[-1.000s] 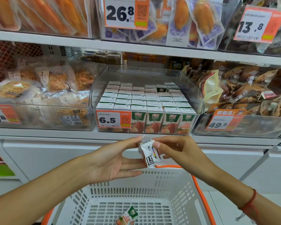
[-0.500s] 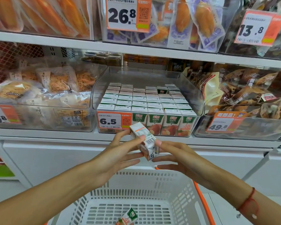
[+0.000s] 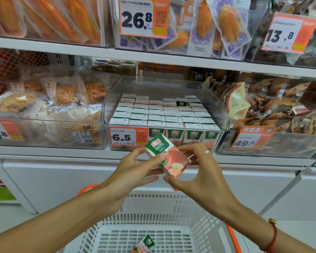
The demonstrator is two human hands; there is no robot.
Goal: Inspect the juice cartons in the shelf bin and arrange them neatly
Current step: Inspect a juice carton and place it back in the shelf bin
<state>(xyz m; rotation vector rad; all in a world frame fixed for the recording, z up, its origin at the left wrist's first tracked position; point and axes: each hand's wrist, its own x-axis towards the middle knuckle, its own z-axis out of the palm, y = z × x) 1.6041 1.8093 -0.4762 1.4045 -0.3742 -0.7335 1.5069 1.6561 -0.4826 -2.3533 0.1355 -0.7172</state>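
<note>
Green-and-white juice carton (image 3: 166, 155), tilted, is held in front of the shelf bin's (image 3: 220, 114) front edge, above the white basket (image 3: 204, 225). Left hand (image 3: 130, 172) pinches it with thumb and fingers; right hand (image 3: 195, 172) grips its far side. 1 carton (image 3: 144, 244) lies in the basket.

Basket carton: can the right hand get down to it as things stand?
Probably not yet: the right hand and left hand both hold a juice carton. The basket is open on top, its carton uncovered.
</note>
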